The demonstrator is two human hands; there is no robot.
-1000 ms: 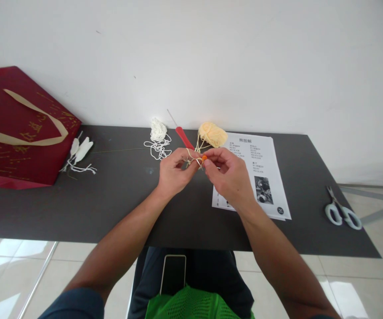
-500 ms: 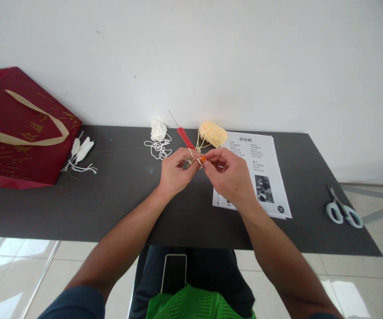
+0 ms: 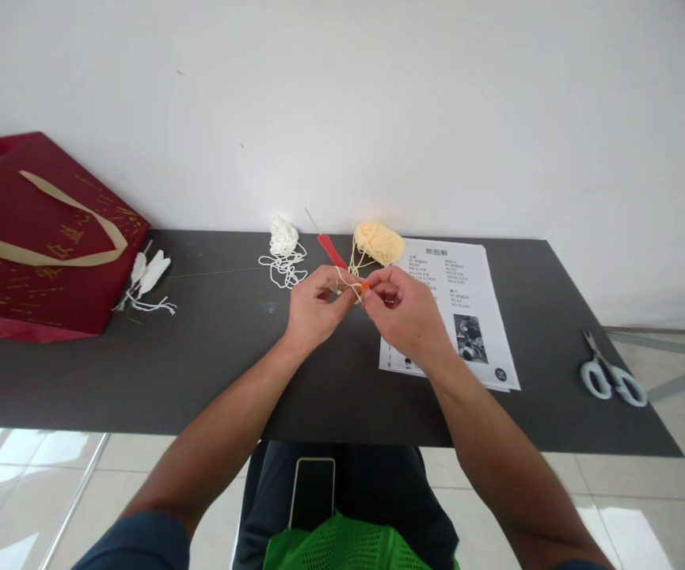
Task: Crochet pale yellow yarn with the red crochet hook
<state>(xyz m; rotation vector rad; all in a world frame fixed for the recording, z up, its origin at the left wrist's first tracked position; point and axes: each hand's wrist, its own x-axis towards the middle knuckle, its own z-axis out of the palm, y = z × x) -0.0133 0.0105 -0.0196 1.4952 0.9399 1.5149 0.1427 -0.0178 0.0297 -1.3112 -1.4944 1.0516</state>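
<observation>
My left hand (image 3: 317, 307) is closed, with cream yarn (image 3: 342, 275) looped over its index finger and a strand running between its fingertips. My right hand (image 3: 406, 310) pinches a small orange piece (image 3: 364, 286) right beside the left fingertips; its exact kind is too small to tell. Behind my left hand a red-handled hook tool (image 3: 331, 250) with a thin metal shaft points up and left; its lower end is hidden by the fingers. A ball of pale yellow yarn (image 3: 378, 242) sits just beyond, its strands trailing down toward my hands.
White yarn (image 3: 283, 236) lies partly unwound at the back. Printed sheets (image 3: 473, 269) lie under and right of my right hand. Scissors (image 3: 612, 376) rest at the table's right end. A red bag (image 3: 51, 237) stands left, beside small white pieces with tails (image 3: 152, 273). A phone (image 3: 312, 492) is on my lap.
The whole view has shifted slightly. Both hands stay together in nearly the same place, and the orange piece is still between the fingertips.
</observation>
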